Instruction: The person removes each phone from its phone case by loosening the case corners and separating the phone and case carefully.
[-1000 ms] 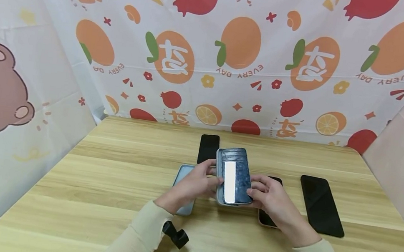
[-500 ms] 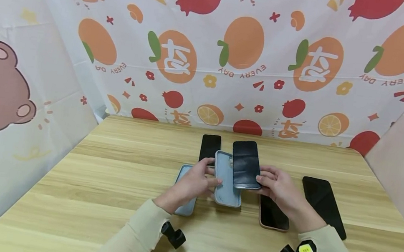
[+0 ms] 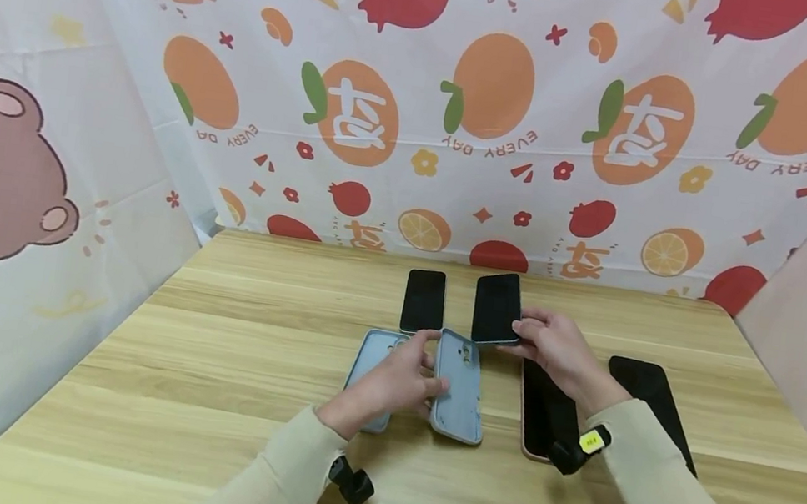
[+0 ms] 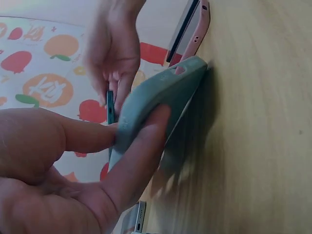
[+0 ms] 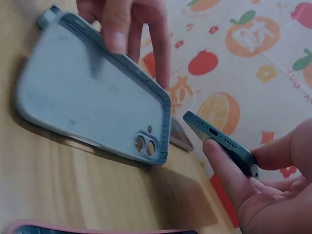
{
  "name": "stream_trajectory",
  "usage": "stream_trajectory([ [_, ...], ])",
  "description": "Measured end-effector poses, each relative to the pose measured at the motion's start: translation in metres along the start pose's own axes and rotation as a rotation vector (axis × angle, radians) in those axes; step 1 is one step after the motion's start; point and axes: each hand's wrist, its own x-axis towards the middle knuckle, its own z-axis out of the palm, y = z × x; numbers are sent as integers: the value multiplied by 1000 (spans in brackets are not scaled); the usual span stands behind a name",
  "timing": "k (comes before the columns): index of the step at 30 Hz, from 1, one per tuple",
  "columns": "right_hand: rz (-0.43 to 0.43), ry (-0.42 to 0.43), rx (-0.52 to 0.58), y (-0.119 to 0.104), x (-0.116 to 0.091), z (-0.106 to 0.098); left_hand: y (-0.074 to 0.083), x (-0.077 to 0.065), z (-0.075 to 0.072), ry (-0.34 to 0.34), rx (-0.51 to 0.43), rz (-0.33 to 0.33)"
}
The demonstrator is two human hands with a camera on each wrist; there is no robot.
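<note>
Left hand pinches a blue case by its side wall, presumably leaving the cavity uncovered. Right hand grips a dark phone by its edge, apart from the case, likely sparing the screen. Second case lies on the table.

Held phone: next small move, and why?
Probably lower the held phone onto the table, beside the other black phone at the back. The right hand holds it in the air, apart from the case, and the left hand grips that case, so setting the phone down would free a hand.
</note>
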Motion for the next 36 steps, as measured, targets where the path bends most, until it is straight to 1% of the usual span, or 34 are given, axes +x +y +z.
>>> stream_trajectory([
  [2,3,-4,1,0,7,0,-1,-1,2,-4,54,5],
  [7,22,6,3,2,21,1,-1,-6,6,-8,242,34],
  [10,41,15,6,4,28,1,1,-9,9,-22,310,42],
  [12,47,20,5,6,31,1,2,-10,10,-31,338,41],
  [14,54,25,0,8,34,2,3,-11,11,-21,388,49],
  [20,75,50,-26,15,42,4,6,-14,13,37,589,71],
  [22,75,54,-42,17,43,4,6,-14,14,43,640,72],
  [25,73,66,-103,17,45,4,6,-14,16,50,688,73],
  [29,66,98,-236,15,46,3,6,-14,17,65,732,81],
  [31,60,103,-281,14,46,2,6,-14,18,79,755,101],
  [36,44,96,-358,10,42,0,7,-14,18,114,799,178],
])
